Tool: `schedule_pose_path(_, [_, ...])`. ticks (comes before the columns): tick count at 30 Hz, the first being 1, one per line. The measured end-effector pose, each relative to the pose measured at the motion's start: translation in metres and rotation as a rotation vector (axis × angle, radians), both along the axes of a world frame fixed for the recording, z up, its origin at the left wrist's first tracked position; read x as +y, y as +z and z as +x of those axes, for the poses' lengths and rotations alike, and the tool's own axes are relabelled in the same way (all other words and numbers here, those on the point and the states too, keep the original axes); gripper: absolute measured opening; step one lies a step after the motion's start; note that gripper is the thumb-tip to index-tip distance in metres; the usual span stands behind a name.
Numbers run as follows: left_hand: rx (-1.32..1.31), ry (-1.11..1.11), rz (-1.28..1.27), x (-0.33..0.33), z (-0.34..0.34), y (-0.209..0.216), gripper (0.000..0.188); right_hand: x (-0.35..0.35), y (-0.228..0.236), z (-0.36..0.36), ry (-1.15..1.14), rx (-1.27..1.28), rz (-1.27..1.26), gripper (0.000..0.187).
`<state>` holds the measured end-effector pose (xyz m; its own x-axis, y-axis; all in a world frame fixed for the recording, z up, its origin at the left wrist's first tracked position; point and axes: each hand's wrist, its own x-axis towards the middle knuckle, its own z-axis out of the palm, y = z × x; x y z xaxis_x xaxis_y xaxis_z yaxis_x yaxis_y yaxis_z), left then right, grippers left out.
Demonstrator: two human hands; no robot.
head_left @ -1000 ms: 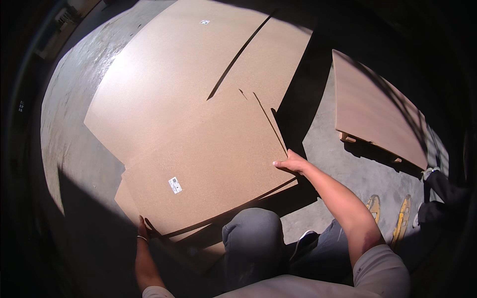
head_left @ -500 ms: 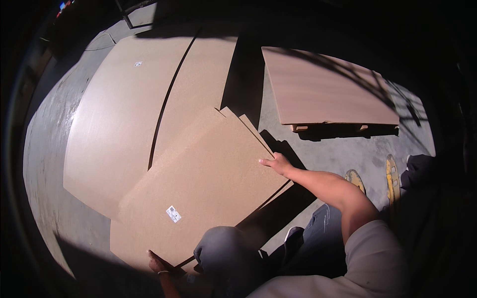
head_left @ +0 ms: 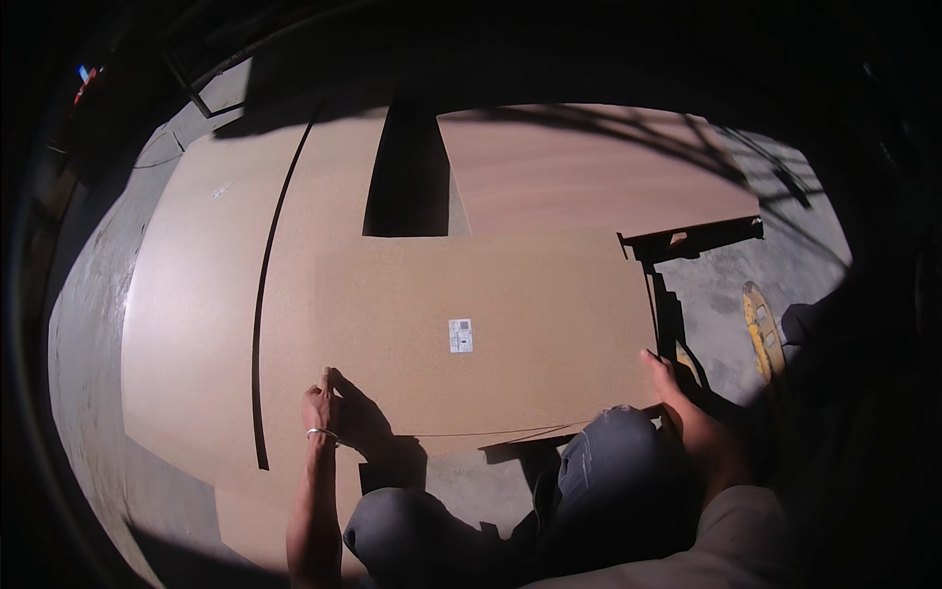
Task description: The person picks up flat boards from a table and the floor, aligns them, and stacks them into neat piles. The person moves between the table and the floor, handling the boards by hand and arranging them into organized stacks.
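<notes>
On the left, big boards (head_left: 186, 324) lie flat on the floor (head_left: 88, 324), as before. The left hand (head_left: 320, 404) now rests flat and open on the top board (head_left: 491, 334), near its left edge; earlier it was under the near corner. The board has turned and now lies square across the person's knees (head_left: 608, 461), its white sticker (head_left: 460, 335) in the middle. The right hand (head_left: 659, 371) curls over the board's right edge. Beyond it lies a reddish board (head_left: 589, 167).

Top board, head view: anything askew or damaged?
No damage visible. The top board lies roughly square between both hands, but its near edge sits slightly off the board beneath, which pokes out at a slight angle.
</notes>
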<state>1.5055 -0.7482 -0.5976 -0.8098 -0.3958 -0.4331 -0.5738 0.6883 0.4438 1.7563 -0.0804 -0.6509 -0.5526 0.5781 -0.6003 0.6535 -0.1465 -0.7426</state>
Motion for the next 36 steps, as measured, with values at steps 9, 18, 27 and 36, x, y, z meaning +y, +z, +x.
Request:
schedule_pose_path(9, [0.171,-0.575,0.212,0.232,-0.217,0.006,0.056,0.027,-0.039,0.082,-0.493,0.405,-0.473,0.061])
schedule_pose_path(18, [0.337,-0.745,0.487,0.246,-0.058,0.056,0.02,-0.046,-0.046,-0.009,-0.594,0.323,-0.268,0.075])
schedule_pose_path(27, [0.168,-0.913,0.127,0.209,0.039,0.109,0.04,-0.098,-0.022,-0.116,-0.525,0.181,-0.344,0.078])
schedule_pose_path(36, [0.29,-0.433,0.248,0.127,0.02,0.12,0.04,-0.075,-0.025,-0.109,-0.377,-0.16,-0.523,0.082])
